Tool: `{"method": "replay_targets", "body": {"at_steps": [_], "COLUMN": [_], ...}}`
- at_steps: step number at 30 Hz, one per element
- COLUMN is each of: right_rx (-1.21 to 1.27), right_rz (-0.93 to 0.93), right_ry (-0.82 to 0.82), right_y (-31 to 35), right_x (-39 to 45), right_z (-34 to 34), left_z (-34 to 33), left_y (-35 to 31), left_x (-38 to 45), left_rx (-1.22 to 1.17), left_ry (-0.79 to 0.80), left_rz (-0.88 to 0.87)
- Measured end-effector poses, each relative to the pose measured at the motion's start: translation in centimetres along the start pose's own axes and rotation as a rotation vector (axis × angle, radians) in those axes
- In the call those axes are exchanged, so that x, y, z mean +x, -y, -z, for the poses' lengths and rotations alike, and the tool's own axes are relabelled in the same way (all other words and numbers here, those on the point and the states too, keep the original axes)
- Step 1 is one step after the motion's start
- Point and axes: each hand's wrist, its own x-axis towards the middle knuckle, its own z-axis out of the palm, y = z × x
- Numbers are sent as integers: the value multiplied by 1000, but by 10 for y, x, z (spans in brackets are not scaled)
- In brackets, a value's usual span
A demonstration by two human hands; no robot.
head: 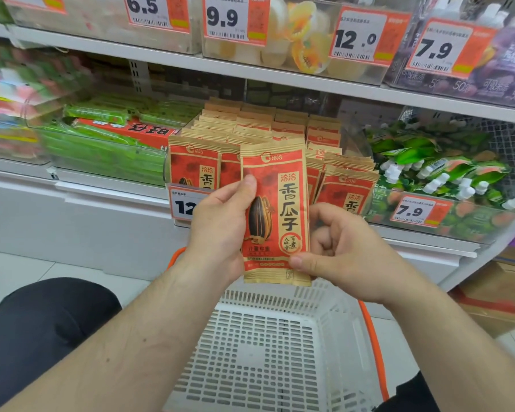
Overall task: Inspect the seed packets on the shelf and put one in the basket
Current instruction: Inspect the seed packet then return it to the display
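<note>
On the shelf (250,75) ahead I see a clear bin of seed packets (202,165) standing in rows, green bars (101,144) in the bin to its left and green pouches (434,168) to its right. Price tags (411,211) hang on the bin fronts. Below my arms sits the white basket (268,352) with its orange handle — nothing in it that I can see. My left hand (220,221) grips one packet (275,209) along its left edge, thumb on the front. My right hand (339,251) pinches its lower right corner, the other fingers curled. The packet is upright, held above the basket's far rim.
</note>
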Motion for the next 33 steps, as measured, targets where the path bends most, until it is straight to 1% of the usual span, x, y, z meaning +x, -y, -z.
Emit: {"method": "replay_targets", "body": {"at_steps": [2, 5, 7, 10, 11, 12, 15, 17, 21, 24, 28, 33], "right_rx": [-26, -150, -257, -316, -303, -272, -161, -124, -70, -88, -74, -82], "right_rz": [9, 49, 97, 102, 98, 106, 101, 83, 39, 14, -17, 15], "right_ry": [-55, -172, -193, -155, -139, -159, -308, -361, -421, -426, -381, -351], "right_y": [1, 5, 8, 11, 11, 10, 9, 10, 14, 13, 15, 16], "right_x": [-1, -3, -4, -6, -6, -5, -2, -1, 2, 4, 2, 0], "right_z": [-3, -11, -17, -23, -24, -23, -18, -17, -17, -17, -16, -17], "left_z": [-1, -3, -6, -6, -5, -3, -2, -2, -2, -5, -5, -5], "left_y": [2, 8, 13, 14, 13, 13, 15, 18, 20, 20, 21, 19], "left_x": [1, 0, -5, -10, -10, -9, -10, -11, -12, -13, -12, -13], "left_rx": [31, 121, 202, 242, 230, 220, 256, 263, 285, 298, 270, 229], "left_ry": [-32, -114, -57, 80, 104, 127, 209, 262, 279, 270, 279, 263], "left_rz": [-59, -155, -191, -171, -151, -129, -85, -71, -80, -58, -15, 12]}}
